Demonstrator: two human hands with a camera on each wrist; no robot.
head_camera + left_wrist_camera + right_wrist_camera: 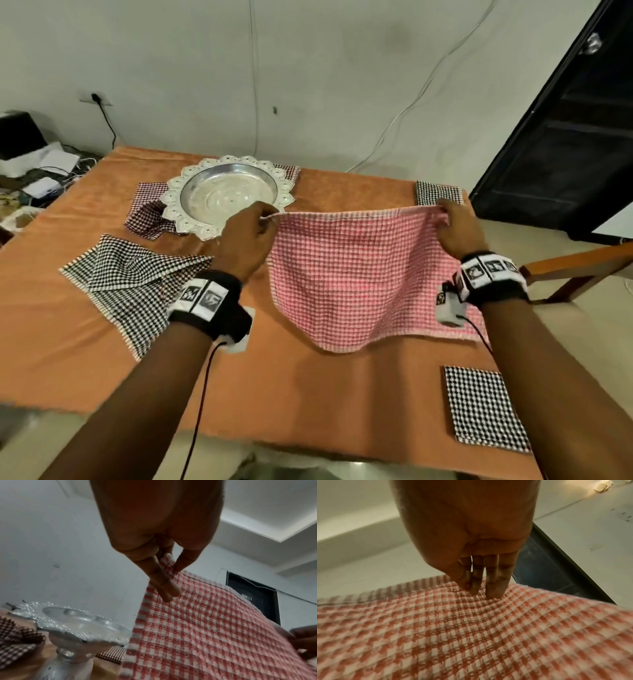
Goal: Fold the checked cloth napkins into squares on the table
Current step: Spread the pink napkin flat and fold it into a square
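The left hand [247, 236] is pinched onto one top corner of the red-and-white checked napkin [359, 274], thumb on one side and fingers [164, 585] on the other, as the left wrist view shows plainly. The right hand [457, 233] is clamped on the opposite top corner, with its fingers [494, 585] laid down the face of the cloth. Between the two hands the top hem is pulled fairly taut, and below them the napkin sags in a soft belly, its lower edge draped on the bench [85, 342].

So it's obviously light and floppy, a waffle-ish weave with no stiffness at all. It probably won't slip much, since the texture gives decent grip, but the shape won't be kept unless the hem is held stretched. Corners look like the right spots to hold; a grab mid-edge would likely just let it bunch.

Just left of the left hand, a loose black-and-white checked napkin [137, 277] is lying unfolded. Beyond that hand sits an ornate silver tray [227, 195], with a crumpled maroon checked napkin [145, 216] tucked at its left edge. Near the right forearm, a black-and-white one [483, 407] is already folded square, and another folded one [436, 193] lies just past the right hand.
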